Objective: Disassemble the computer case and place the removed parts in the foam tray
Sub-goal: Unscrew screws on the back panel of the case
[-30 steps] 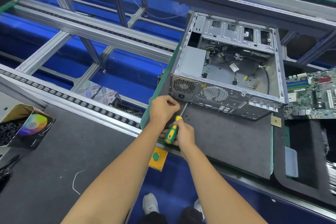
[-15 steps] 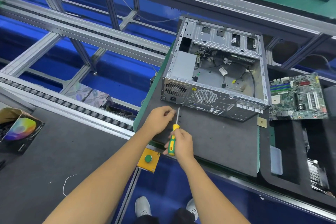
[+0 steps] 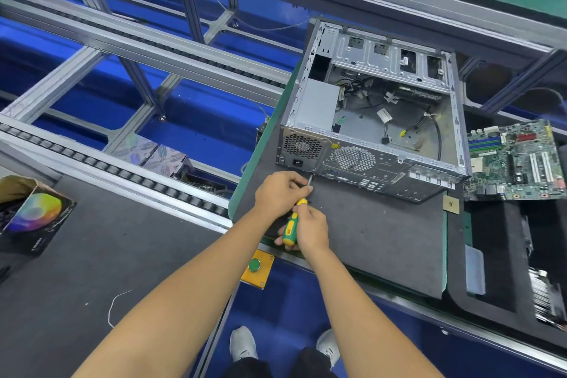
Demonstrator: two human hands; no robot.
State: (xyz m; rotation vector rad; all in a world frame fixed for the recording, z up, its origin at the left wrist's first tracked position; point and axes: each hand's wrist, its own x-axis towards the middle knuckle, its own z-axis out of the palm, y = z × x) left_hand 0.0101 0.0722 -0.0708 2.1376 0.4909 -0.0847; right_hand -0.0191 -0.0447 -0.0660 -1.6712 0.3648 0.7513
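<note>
my right hand (image 3: 311,228) grips the screwdriver (image 3: 291,224) handle; my left hand (image 3: 280,192) pinches its shaft, tip at the computer case (image 3: 368,132) rear panel. foam tray (image 3: 491,255) lies at 3 o'clock.

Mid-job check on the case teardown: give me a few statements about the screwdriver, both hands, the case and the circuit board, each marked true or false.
1. The right hand grips the screwdriver by its green and yellow handle. True.
2. The left hand rests flat on the mat, away from the tool. False: its fingers curl round the metal shaft near the tip.
3. The circuit board is still mounted inside the computer case. False: it lies outside, to the right of the case.
4. The case is open on top, with loose cables inside. True.
5. The screwdriver tip points at the rear panel, below the power socket. True.
</note>
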